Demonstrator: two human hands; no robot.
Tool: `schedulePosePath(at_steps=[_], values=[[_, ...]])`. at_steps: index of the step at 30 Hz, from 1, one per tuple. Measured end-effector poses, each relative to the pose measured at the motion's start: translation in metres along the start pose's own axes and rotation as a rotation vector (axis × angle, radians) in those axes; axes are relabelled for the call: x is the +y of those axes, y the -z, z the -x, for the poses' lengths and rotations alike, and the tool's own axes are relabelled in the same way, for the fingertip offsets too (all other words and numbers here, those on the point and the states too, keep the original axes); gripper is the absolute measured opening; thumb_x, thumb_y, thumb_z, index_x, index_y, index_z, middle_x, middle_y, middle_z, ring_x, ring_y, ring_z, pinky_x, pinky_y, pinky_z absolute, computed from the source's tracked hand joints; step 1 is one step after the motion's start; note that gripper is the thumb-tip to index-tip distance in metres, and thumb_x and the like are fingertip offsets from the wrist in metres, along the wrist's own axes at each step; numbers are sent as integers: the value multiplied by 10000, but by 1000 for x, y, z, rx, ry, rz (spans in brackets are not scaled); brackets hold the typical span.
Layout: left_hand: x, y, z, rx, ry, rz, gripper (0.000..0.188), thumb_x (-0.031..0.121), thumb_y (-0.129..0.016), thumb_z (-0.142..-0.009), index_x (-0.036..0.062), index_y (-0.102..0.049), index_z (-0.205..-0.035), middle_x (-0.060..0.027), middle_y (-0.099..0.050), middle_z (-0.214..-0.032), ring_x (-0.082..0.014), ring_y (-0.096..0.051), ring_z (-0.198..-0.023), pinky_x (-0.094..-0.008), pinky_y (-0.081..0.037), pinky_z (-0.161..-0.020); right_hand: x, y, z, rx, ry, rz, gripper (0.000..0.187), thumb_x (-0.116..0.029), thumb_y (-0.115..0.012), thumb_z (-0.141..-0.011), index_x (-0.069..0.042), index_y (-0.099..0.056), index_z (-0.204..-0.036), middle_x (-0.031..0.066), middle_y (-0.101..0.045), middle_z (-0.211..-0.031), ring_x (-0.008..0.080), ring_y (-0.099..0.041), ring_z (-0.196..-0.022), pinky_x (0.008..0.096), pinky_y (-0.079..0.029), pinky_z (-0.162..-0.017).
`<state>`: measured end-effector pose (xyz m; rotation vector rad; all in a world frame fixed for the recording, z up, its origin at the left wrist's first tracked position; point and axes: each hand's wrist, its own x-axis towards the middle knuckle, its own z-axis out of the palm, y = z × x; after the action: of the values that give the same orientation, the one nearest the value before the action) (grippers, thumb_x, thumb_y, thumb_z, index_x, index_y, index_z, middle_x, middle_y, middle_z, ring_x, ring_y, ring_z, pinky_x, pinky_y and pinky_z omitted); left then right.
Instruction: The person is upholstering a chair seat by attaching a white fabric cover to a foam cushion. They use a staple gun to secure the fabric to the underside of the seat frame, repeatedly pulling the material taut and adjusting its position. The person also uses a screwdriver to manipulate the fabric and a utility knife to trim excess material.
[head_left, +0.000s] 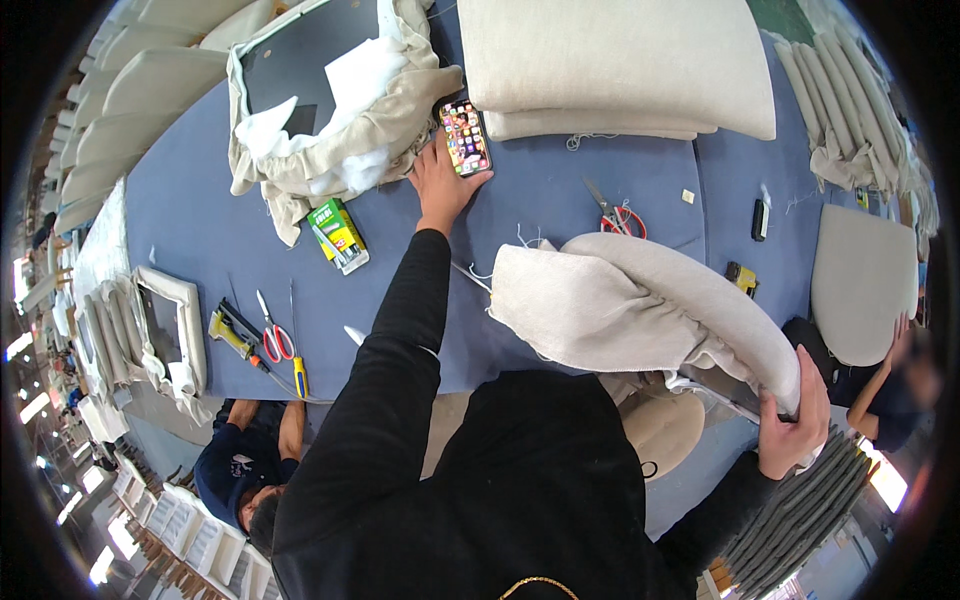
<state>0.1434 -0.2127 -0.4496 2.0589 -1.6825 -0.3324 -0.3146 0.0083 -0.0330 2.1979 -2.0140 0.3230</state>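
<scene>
A smartphone (466, 138) with a lit screen of app icons is at the far side of the blue table. My left hand (446, 188) reaches out to it, fingers along its left edge and thumb across its lower end. Nearer me, a beige upholstered cushion panel (600, 300) with a thick curved rim and gathered fabric lies at the table's front edge, partly overhanging it. My right hand (795, 420) grips the panel's right end, thumb on the near side and fingers over the rim. Loose threads hang from its left end.
Red-handled scissors (622, 222) lie behind the panel, with a yellow tape measure (741, 278) to its right. At left are a green box (340, 236), more scissors (278, 340), a screwdriver (300, 376) and a staple gun (232, 334). Beige cushions (615, 60) stack behind. Two people sit nearby.
</scene>
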Motion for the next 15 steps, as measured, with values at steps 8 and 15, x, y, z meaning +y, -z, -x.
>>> schedulePosePath(at_steps=[8,15], values=[[0,-2,10,25,-70,-33,915,614,-927,-784,323,-616,-1593,-129,-570,-1511,-412,-513,-1385,-599,-383,-1175,0,1,2,20,-6,-5,737,-74,-818,-610,-60,-782,-1346,209,-794,-1215,409,-767,-1117,456,-575,-1033],[-1,2,13,75,-11,77,1055,601,-946,-764,202,-503,-1635,-127,-568,-1552,-406,-521,-1409,-598,-388,-1177,-4,0,2,39,-11,5,738,-101,-846,-592,-61,-786,-1326,196,-796,-1198,412,-763,-1088,461,-579,-1001]])
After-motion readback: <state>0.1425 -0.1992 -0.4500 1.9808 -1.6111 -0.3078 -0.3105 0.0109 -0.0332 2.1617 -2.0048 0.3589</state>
